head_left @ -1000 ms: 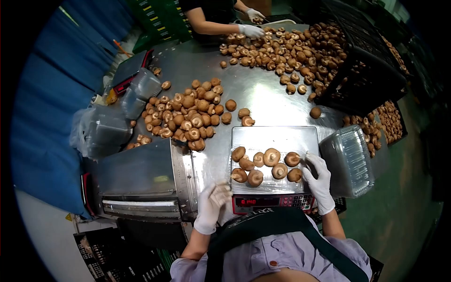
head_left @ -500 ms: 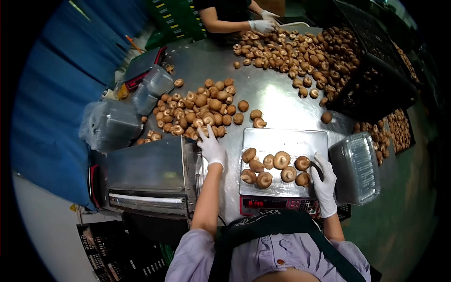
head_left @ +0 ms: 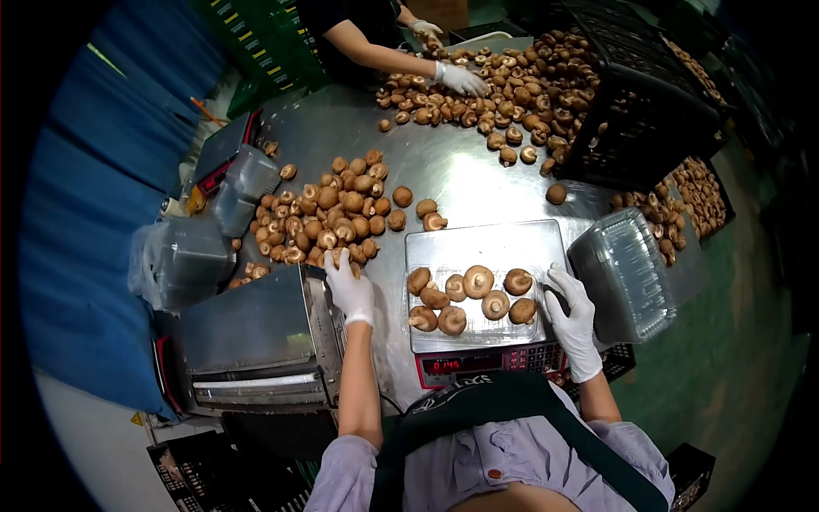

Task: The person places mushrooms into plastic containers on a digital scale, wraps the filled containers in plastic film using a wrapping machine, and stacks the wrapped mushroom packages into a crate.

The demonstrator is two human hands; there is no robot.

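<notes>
In the head view, my left hand (head_left: 350, 292), in a white glove, reaches to the near edge of a loose pile of brown mushrooms (head_left: 328, 198). Its fingers are apart, the tips at the mushrooms, with none plainly gripped. A digital scale (head_left: 488, 239) stands in front of me, its red display reading about 0.145. On it several mushrooms (head_left: 479, 281) lie in what looks like a shallow clear tray (head_left: 478, 340). My right hand (head_left: 575, 328), also gloved, is at the scale's right side, thumb and fingers apart. Whether it touches the tray's rim I cannot tell.
Stacked clear plastic trays (head_left: 627, 277) stand right of the scale; more trays (head_left: 192, 256) are at left. A metal wrapping machine (head_left: 247, 328) sits left of my arm. Across the table, a co-worker's gloved hand (head_left: 461, 78) is over a larger mushroom heap beside a black crate (head_left: 640, 119).
The view has shifted, so the table contents appear further left. My left hand stays at the pile's edge, its fingers drawn closer together. The co-worker's hands have moved apart, one over the heap.
</notes>
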